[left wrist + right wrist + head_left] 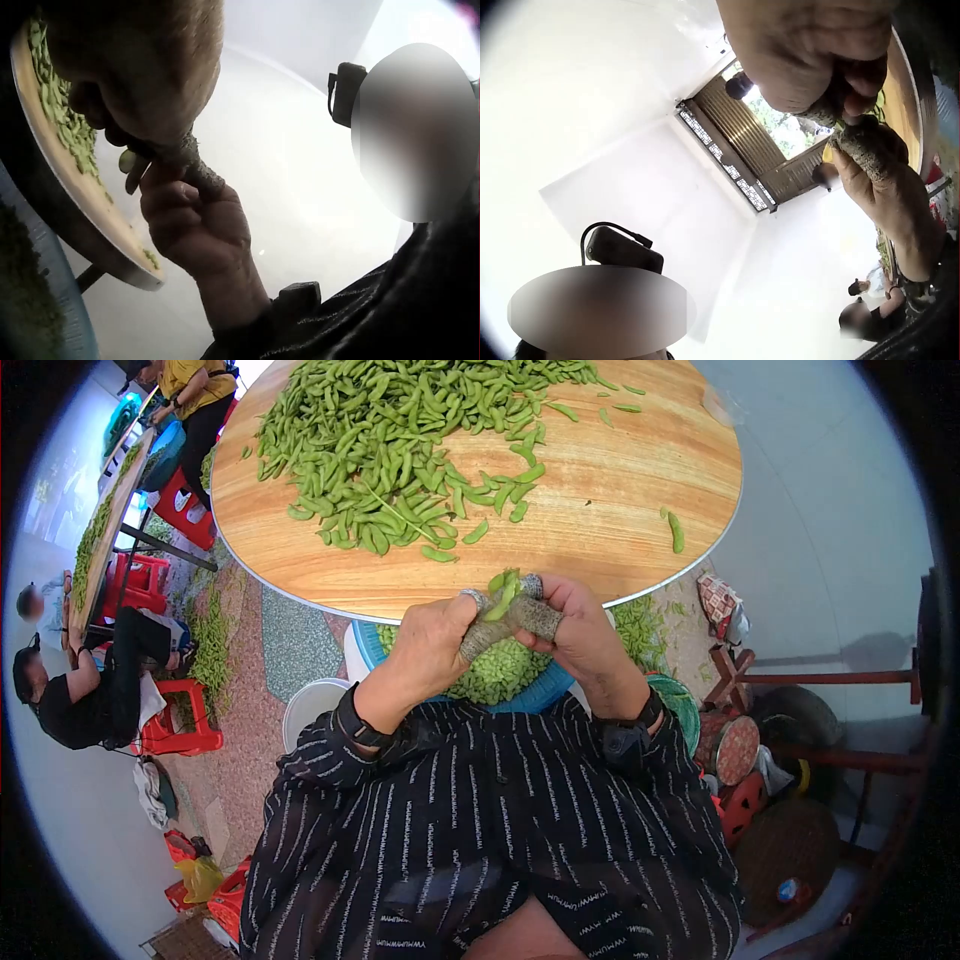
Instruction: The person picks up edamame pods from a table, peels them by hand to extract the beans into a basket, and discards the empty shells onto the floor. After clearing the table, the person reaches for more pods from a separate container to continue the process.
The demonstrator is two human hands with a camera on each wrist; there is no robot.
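A green bean pod (503, 592) is pinched between both hands just off the near edge of the round wooden table (620, 510). My left hand (468, 628) grips it from the left and my right hand (545, 612) from the right. Grey fabric covers sit on the pinching fingers (540, 616). A big heap of green pods (400, 450) lies on the table beyond the hands. The left wrist view shows the pod (127, 160) and the right hand (196, 225) below the table rim. In the right wrist view the left hand (885, 180) meets the right hand (810, 45).
A blue basin (545, 695) full of green beans sits under the hands, with a white bucket (310, 705) to its left. Other people (80, 700) sit on red stools (180, 725) at a second table far left. Wooden stools and baskets (790, 850) crowd the right.
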